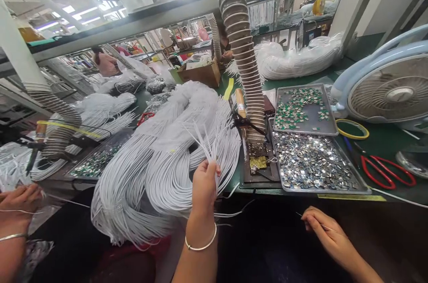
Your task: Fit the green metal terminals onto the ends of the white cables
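Note:
My left hand (203,185), with a bangle on its wrist, is closed around several white cables (207,142) whose ends fan upward. It is in front of a large bundle of white cables (133,185) partly wrapped in clear plastic. Below the table edge on the right, my right hand (323,229) pinches a thin wire (298,214); its short tip sticks out past the fingers. Between the hands stands a soldering stand (259,171) with a yellow sponge. A tray of small metal connectors (310,160) and a tray of small green circuit boards (301,107) lie beyond my right hand.
A flexible duct (239,38) comes down over the soldering stand. On the right are red-handled scissors (388,171), a yellow tape roll (352,129) and a blue fan (394,87). A co-worker's hand (22,203) holds a cable at far left. Another plastic-wrapped bundle (301,58) lies behind.

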The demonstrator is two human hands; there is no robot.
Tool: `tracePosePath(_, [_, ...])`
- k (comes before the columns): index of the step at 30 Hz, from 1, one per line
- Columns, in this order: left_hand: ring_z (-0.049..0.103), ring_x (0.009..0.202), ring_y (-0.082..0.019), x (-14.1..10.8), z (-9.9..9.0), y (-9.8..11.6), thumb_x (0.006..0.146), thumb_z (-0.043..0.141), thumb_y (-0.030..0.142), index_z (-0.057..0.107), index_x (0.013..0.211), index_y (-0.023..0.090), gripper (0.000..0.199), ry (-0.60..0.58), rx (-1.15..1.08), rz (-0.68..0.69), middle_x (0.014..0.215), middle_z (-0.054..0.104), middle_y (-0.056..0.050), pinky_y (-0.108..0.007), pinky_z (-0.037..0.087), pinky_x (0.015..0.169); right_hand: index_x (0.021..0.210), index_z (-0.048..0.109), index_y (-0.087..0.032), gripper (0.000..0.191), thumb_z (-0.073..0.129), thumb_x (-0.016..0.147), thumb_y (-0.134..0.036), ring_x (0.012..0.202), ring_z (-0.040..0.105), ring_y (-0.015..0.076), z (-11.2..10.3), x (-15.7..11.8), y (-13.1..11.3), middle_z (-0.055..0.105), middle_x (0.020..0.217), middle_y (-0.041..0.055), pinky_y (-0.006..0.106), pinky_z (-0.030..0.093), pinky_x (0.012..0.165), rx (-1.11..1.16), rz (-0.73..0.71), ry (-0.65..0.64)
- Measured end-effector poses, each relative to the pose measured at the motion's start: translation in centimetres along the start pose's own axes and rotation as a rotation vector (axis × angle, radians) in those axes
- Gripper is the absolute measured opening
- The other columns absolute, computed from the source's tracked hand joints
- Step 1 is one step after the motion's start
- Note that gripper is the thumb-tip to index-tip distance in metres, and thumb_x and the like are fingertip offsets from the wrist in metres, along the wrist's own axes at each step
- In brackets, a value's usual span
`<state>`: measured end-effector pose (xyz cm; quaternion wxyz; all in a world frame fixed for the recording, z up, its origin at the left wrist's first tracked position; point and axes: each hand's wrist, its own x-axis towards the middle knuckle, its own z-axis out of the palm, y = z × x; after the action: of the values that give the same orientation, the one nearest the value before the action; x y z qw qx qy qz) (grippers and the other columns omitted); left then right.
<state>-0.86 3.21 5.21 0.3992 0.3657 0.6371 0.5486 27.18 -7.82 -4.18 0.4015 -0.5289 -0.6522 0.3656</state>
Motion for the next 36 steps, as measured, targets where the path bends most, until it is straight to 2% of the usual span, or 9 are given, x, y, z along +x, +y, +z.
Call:
tracePosePath(2, [0.039, 0.049, -0.008, -0.1, -0.2, 0.7, 0.066, 0.055, 0.032, 0.051, 0.067, 0.016, 0.017, -0.112, -0.157, -0.103, 0.056, 0.046, 0.004, -0.023, 0.036, 0.051, 0.070, 0.060, -0.021, 0.037, 0.039, 0.091, -0.042, 0.054, 0.056, 0.0122, 0.3, 0.1, -0.1, 0.055, 0.060, 0.0004, 0.021, 0.047, 0.052, -0.005, -0.002, -0.017])
tracePosePath(6, [0.038, 0.050, -0.005, -0.3, -0.8, 1.9, 0.065, 0.061, 0.025, 0.060, 0.076, 0.009, 0.019, -0.319, -0.393, -0.293, 0.075, 0.056, -0.005, -0.021, 0.034, 0.046, 0.069, 0.059, -0.021, 0.037, 0.038, 0.091, -0.042, 0.056, 0.056, 0.0119, 0.8, 0.4, -0.2, 0.055, 0.061, 0.0003, 0.021, 0.047, 0.054, -0.017, -0.009, -0.045])
tracePosePath(10, [0.039, 0.052, -0.005, -0.6, -0.9, 1.6, 0.064, 0.065, 0.021, 0.063, 0.084, 0.009, 0.023, -0.420, -0.570, -0.365, 0.070, 0.050, -0.001, -0.020, 0.035, 0.049, 0.067, 0.058, -0.020, 0.039, 0.038, 0.091, -0.043, 0.054, 0.054, 0.0115, 1.4, 0.5, -0.4, 0.055, 0.060, 0.0001, 0.021, 0.046, 0.053, -0.018, -0.011, -0.063])
tracePosePath(14, [0.042, 0.054, -0.005, -1.2, -0.3, 0.6, 0.058, 0.072, 0.016, 0.060, 0.082, 0.015, 0.027, -0.443, -0.686, -0.319, 0.070, 0.050, 0.002, -0.019, 0.036, 0.052, 0.068, 0.059, -0.020, 0.039, 0.038, 0.091, -0.045, 0.053, 0.054, 0.0113, 1.8, 0.6, -0.5, 0.054, 0.058, -0.0002, 0.020, 0.046, 0.051, -0.024, -0.034, -0.068])
tracePosePath(19, [0.044, 0.054, -0.005, -2.2, 0.3, 0.0, 0.054, 0.077, 0.018, 0.057, 0.079, 0.016, 0.032, -0.467, -0.703, -0.257, 0.075, 0.056, 0.001, -0.022, 0.037, 0.055, 0.067, 0.058, -0.020, 0.038, 0.039, 0.091, -0.043, 0.051, 0.054, 0.0109, 2.1, 0.8, -0.7, 0.053, 0.058, -0.0006, 0.020, 0.046, 0.050, -0.032, -0.068, -0.081])
tracePosePath(23, [0.043, 0.050, -0.005, -2.8, 0.8, -0.6, 0.061, 0.076, 0.026, 0.059, 0.082, 0.014, 0.030, -0.468, -0.639, -0.269, 0.070, 0.054, 0.002, -0.022, 0.035, 0.052, 0.068, 0.057, -0.021, 0.036, 0.039, 0.091, -0.042, 0.053, 0.053, 0.0109, 2.6, 0.9, -1.5, 0.053, 0.059, -0.0006, 0.020, 0.045, 0.051, -0.029, -0.085, -0.108])
tracePosePath(26, [0.042, 0.049, -0.004, -2.9, 1.4, -1.5, 0.064, 0.074, 0.028, 0.058, 0.083, 0.013, 0.029, -0.416, -0.568, -0.289, 0.068, 0.053, 0.002, -0.021, 0.033, 0.049, 0.070, 0.057, -0.021, 0.034, 0.039, 0.092, -0.039, 0.056, 0.052, 0.0111, 2.9, 0.9, -1.8, 0.053, 0.062, -0.0004, 0.021, 0.045, 0.054, -0.022, -0.079, -0.140])
tracePosePath(33, [0.048, 0.051, -0.004, -2.8, 2.0, -2.9, 0.062, 0.065, 0.014, 0.058, 0.087, 0.012, 0.026, -0.311, -0.396, -0.267, 0.072, 0.061, 0.001, -0.020, 0.037, 0.054, 0.071, 0.057, -0.021, 0.032, 0.040, 0.092, -0.038, 0.057, 0.053, 0.0111, 2.2, 0.5, -1.2, 0.053, 0.063, -0.0006, 0.021, 0.045, 0.055, -0.053, -0.050, -0.132])
tracePosePath(36, [0.048, 0.050, -0.006, -2.9, 2.2, -2.9, 0.060, 0.060, 0.009, 0.058, 0.080, 0.013, 0.021, -0.295, -0.327, -0.248, 0.061, 0.059, 0.003, -0.020, 0.037, 0.054, 0.071, 0.057, -0.021, 0.032, 0.040, 0.092, -0.039, 0.056, 0.053, 0.0115, 1.9, 0.4, -1.2, 0.053, 0.062, -0.0004, 0.022, 0.046, 0.054, -0.066, -0.030, -0.126])
